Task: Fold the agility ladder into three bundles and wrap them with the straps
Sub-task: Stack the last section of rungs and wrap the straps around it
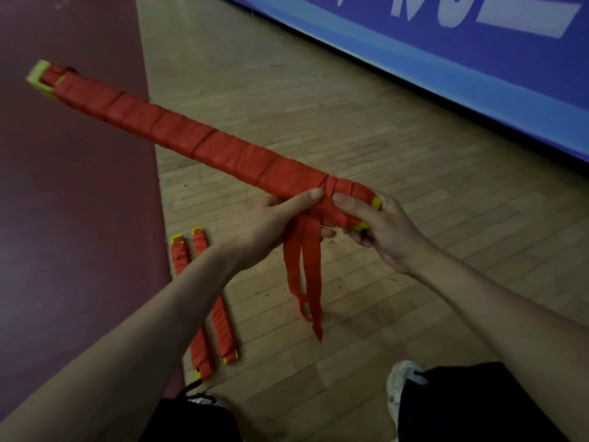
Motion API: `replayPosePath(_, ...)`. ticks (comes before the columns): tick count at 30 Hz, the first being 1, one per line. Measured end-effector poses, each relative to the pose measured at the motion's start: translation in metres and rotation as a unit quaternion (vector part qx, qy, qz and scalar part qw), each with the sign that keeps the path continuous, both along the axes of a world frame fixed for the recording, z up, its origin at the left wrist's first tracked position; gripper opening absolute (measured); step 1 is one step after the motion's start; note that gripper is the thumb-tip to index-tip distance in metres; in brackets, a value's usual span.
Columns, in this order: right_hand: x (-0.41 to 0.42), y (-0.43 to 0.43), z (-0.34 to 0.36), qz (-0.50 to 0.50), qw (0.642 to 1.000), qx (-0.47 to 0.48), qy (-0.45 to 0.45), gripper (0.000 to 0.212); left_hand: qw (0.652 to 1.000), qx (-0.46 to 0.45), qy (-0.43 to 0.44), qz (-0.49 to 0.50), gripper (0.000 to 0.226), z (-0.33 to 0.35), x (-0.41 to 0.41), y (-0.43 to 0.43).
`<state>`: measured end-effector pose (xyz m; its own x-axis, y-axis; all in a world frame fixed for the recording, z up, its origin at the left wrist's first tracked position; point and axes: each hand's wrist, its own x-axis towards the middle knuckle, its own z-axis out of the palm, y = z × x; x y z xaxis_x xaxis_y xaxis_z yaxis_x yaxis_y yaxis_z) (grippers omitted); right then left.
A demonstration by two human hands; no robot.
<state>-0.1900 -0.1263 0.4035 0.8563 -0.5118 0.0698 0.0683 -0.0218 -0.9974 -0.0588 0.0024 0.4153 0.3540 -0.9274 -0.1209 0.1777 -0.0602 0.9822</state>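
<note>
**Last bundle wrapped, tails loose: the wrap could slip**

Left hand [271, 228]: thumb pressed on top where the strap turns cross, fingers curled underneath, gripping the third bundle [178, 132] close to its near end. Right hand [385, 234]: thumb laid along the top of the last turns, fingers curled under and round the near tip, where a yellow end piece [377, 203] shows. The thumbs sit just beside each other with the crossing between them. Whether a knot is tied there, cannot tell.

Two strap tails [307, 275] hang free from the crossing, dangling between the forearms and held by neither hand.

The bundle is in the air, slanting away up-left, red wrap over nearly all of it, with the far yellow end [38, 78] sticking out over the maroon mat [79, 218]. The long unsupported length acts as a lever on the grip.

Risks, as judgement:
- If either thumb lifts before the tails are secured, the last turns probably loosen — the wrap then slackens back along the bundle.
- Both hands hold one end, so the far end may dip or swing and twist the crossing open.
- The tails could get tucked under only one turn and pull out later.

On the wooden floor [350, 122] lie two finished bundles, one by the mat edge [180, 256] and another just beside it [223, 320] — so this looks like the last. A blue banner [414, 43] runs along the far side.
</note>
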Motion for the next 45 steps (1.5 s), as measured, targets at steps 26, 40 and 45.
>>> replayPosePath(26, 0.009, 0.001, 0.000, -0.056, 0.974, 0.211, -0.054, 0.020, 0.965, 0.212, -0.001, -0.153, 0.036, -0.036, -0.021, 0.001)
replayPosePath(40, 0.002, -0.007, 0.018, 0.040, 0.980, 0.173, -0.088, 0.022, 0.832, 0.064, -0.529, 0.153, 0.035, 0.044, -0.009, 0.028)
replayPosePath(45, 0.000, -0.007, 0.014, 0.033, 0.986, 0.155, -0.056, 0.029, 0.729, -0.093, -0.651, 0.190, 0.029, 0.030, 0.005, 0.012)
